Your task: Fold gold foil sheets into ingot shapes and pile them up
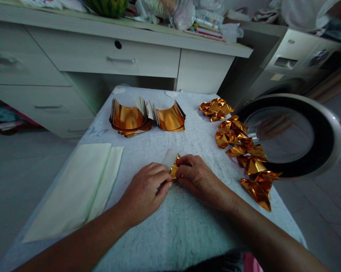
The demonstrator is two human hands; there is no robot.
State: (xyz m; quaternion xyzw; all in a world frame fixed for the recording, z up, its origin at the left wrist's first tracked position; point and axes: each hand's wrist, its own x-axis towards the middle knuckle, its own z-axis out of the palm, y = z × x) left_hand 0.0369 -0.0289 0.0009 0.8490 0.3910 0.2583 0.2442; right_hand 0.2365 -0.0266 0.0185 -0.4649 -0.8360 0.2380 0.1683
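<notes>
Near the middle of the cloth-covered table (pixel 193 230), a small piece of gold foil paper (pixel 174 169) with a pale sheet (pixel 169 158) beside it lies between my two hands. My left hand (pixel 150 187) pinches its lower left edge with thumb and fingers. From the right, my right hand (pixel 197 175) grips the foil with bent fingers, which hide part of it. Curved stacks of gold foil sheets (pixel 127 117) stand at the table's far side. Several folded gold foil pieces (pixel 230 130) lie in a row along the right edge.
Stacked pale paper (pixel 71 189) lies at the table's left. Beyond the table is a white drawer cabinet (pixel 148 56) with a watermelon (pixel 106 6) and plastic bags on top. A washing machine's open round door (pixel 289 132) stands close to the table's right edge.
</notes>
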